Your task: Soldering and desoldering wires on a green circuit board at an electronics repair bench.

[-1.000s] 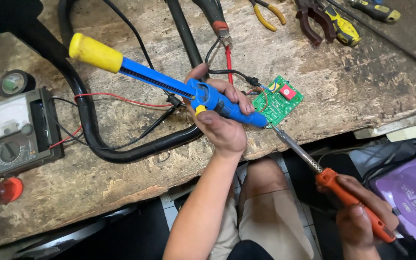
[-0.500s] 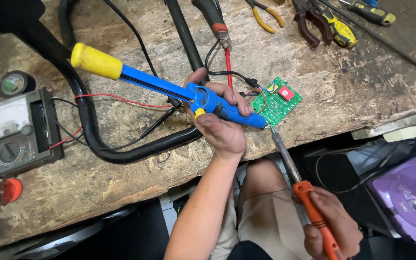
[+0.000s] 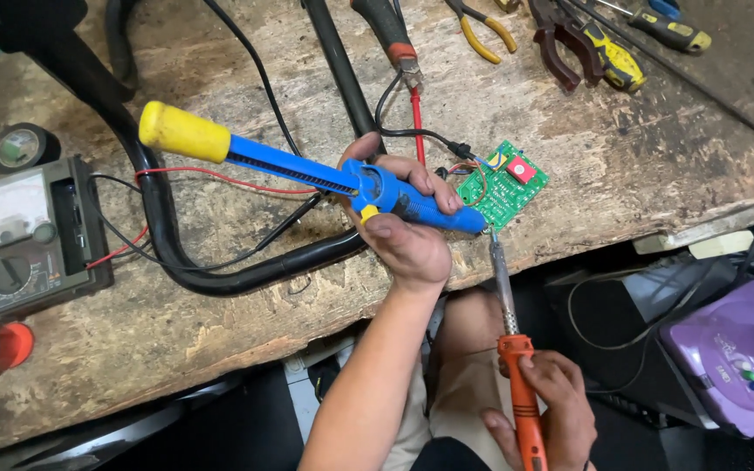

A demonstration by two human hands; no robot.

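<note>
My left hand (image 3: 403,218) grips a blue desoldering pump (image 3: 307,170) with a yellow plunger knob, its nozzle resting against the near edge of a small green circuit board (image 3: 503,185) on the wooden bench. That board carries a red square part and thin wires. My right hand (image 3: 547,414), low below the bench edge, holds an orange-handled soldering iron (image 3: 510,323). The iron's metal shaft points up and its tip meets the board's near edge beside the pump's nozzle.
An analog multimeter (image 3: 19,240) with red and black leads lies at the left, a tape roll (image 3: 19,146) above it. A thick black hose (image 3: 246,270) curves across the bench (image 3: 176,349). Pliers (image 3: 586,44) lie at the back right. A purple device (image 3: 735,358) sits lower right.
My right hand has swung left and downward, turning the soldering iron from a slant to nearly upright, tip still at the board. The left hand and pump have stayed put.
</note>
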